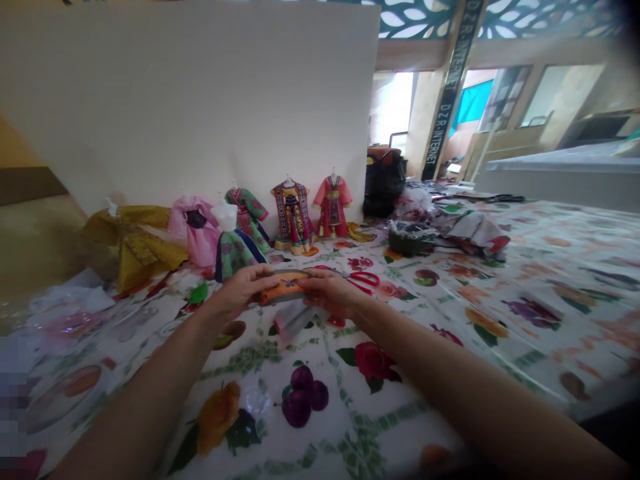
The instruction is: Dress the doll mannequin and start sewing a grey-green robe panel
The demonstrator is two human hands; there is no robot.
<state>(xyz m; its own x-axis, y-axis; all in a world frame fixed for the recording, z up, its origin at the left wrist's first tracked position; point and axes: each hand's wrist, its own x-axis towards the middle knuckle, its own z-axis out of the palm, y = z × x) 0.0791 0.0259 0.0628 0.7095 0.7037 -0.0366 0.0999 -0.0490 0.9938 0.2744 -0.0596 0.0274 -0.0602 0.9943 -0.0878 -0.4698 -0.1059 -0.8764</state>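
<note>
Holding orange cloth (286, 287), left hand (244, 288), right hand (331, 293), arms outstretched

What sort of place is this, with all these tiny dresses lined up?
Likely a small doll-clothes workshop: miniature dresses stand along a white board, red-handled scissors lie on the fruit-print tablecloth, and the left hand and right hand hold an orange cloth piece.

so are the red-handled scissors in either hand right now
No, the red-handled scissors lie on the fruit-print tablecloth beyond the right hand, which shares a flat orange fabric piece with the left hand.
</note>
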